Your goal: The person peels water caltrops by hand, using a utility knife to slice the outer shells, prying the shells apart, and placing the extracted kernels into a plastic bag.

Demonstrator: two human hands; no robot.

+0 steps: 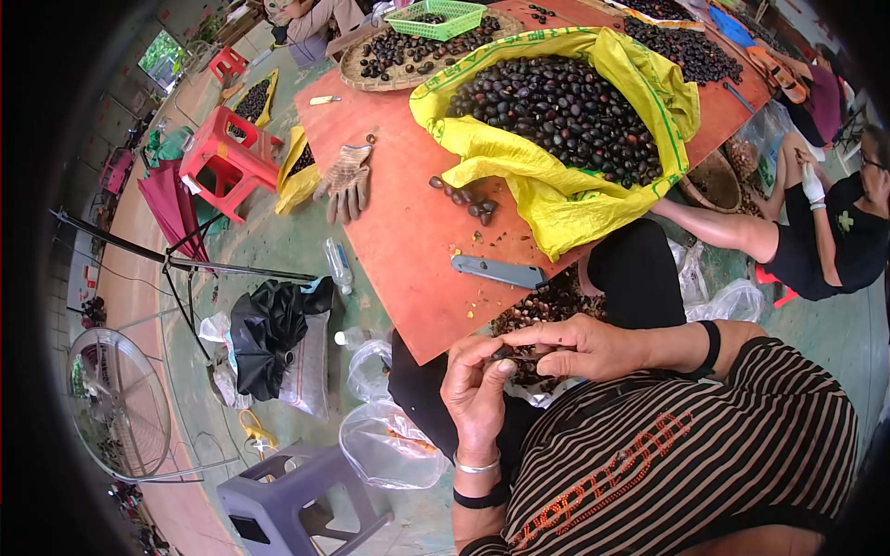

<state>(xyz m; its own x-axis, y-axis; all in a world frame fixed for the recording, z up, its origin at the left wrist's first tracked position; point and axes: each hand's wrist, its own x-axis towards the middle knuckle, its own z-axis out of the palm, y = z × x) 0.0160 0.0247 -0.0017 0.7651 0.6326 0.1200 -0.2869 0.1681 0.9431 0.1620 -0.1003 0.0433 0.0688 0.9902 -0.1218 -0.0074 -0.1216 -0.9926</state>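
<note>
Over a heap of brown shell pieces (536,318), my two hands meet in front of my striped shirt. The fingertips of my left hand (477,385) pinch a small dark oval nut (502,353). My right hand (589,347) is closed with its thumb and forefinger around a thin blade-like tool (530,357), mostly hidden by the fingers, its tip at the nut. Ahead on the red board, a large yellow sack (547,199) stands open, holding many dark oval nuts (556,111). A few loose nuts (468,199) lie beside it, near a grey box cutter (499,271).
A work glove (348,181) hangs over the board's left edge. Farther back are a woven tray (371,79) with nuts and a green basket (436,18). A grey stool (297,496) and plastic bags (394,445) stand at left. Another person (839,222) sits at right.
</note>
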